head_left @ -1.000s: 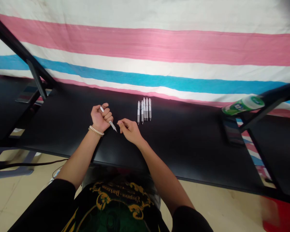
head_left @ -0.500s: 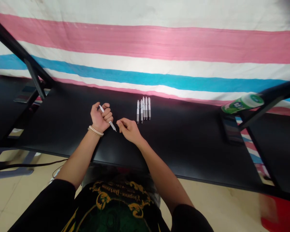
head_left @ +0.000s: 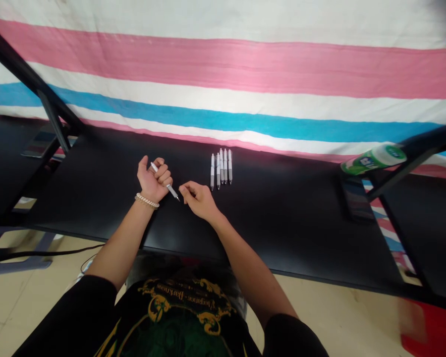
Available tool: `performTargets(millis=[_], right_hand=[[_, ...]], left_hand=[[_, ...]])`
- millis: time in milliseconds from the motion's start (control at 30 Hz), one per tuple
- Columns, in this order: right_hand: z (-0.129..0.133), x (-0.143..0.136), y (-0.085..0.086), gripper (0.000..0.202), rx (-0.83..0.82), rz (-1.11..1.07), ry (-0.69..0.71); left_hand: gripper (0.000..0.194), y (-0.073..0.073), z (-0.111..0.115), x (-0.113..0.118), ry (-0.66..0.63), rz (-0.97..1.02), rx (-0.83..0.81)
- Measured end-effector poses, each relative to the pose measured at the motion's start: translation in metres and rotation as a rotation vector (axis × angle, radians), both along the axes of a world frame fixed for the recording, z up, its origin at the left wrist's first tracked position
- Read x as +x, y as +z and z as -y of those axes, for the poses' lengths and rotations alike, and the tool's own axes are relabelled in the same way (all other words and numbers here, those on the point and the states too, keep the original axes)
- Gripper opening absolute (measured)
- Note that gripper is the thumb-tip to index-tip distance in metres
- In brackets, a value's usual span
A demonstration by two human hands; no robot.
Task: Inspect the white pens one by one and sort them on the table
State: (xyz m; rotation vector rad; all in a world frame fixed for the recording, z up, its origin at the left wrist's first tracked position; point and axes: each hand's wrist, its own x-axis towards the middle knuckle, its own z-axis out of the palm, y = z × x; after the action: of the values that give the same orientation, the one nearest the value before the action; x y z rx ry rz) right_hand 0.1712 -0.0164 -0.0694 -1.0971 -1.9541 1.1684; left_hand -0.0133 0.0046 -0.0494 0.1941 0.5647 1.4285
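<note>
My left hand [head_left: 154,179] is turned palm up with its fingers curled round a white and grey pen [head_left: 173,192]. The pen slants down to the right, tip toward my right hand, and my left thumb stands off it. Close to the tip, my right hand [head_left: 197,199] has its fingers curled and pinched together; whether anything tiny is between them is too small to tell. Beyond my right hand, several similar pens [head_left: 223,166] lie side by side on the black table [head_left: 282,218], roughly parallel.
A green and white canister [head_left: 373,158] lies tilted at the right, near a dark flat object [head_left: 358,199]. Black metal bars [head_left: 54,119] stand at both table ends. A striped sheet [head_left: 223,64] hangs behind. A red stool [head_left: 431,327] is at lower right.
My left thumb has lifted off the pen's upper end, and the pen has shifted slightly in my left fingers. My right hand has hardly moved.
</note>
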Motion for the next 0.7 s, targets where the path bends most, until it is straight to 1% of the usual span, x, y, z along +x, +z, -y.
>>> performTargets(millis=[100, 200, 267, 333, 400, 467, 567, 700], right_hand=[[0.0, 0.0, 0.0, 0.035, -0.004, 0.005, 0.018], [0.002, 0.0, 0.0, 0.027, 0.017, -0.001, 0.023], [0.003, 0.0, 0.002, 0.032, 0.046, 0.002, 0.034], [0.005, 0.001, 0.003, 0.035, 0.094, 0.043, 0.085], [0.007, 0.001, 0.004, 0.026, 0.151, 0.113, 0.15], [0.007, 0.0, 0.002, 0.018, 0.188, 0.165, 0.174], [0.006, -0.001, -0.004, 0.02, 0.211, 0.174, 0.131], [0.004, -0.002, -0.01, 0.024, 0.265, 0.2, 0.036]], left_hand=[[0.04, 0.0, -0.001, 0.0, -0.011, -0.006, -0.007], [0.044, 0.001, -0.001, 0.001, -0.017, -0.014, -0.012], [0.049, 0.003, -0.001, 0.004, -0.004, -0.008, -0.006], [0.051, 0.005, 0.0, 0.006, -0.001, -0.003, 0.005], [0.05, 0.006, 0.0, 0.009, -0.018, -0.005, 0.014], [0.047, 0.006, -0.001, 0.011, -0.045, -0.023, 0.019], [0.044, 0.001, -0.004, 0.015, -0.047, -0.093, 0.026], [0.043, -0.01, -0.009, 0.019, -0.013, -0.241, 0.06]])
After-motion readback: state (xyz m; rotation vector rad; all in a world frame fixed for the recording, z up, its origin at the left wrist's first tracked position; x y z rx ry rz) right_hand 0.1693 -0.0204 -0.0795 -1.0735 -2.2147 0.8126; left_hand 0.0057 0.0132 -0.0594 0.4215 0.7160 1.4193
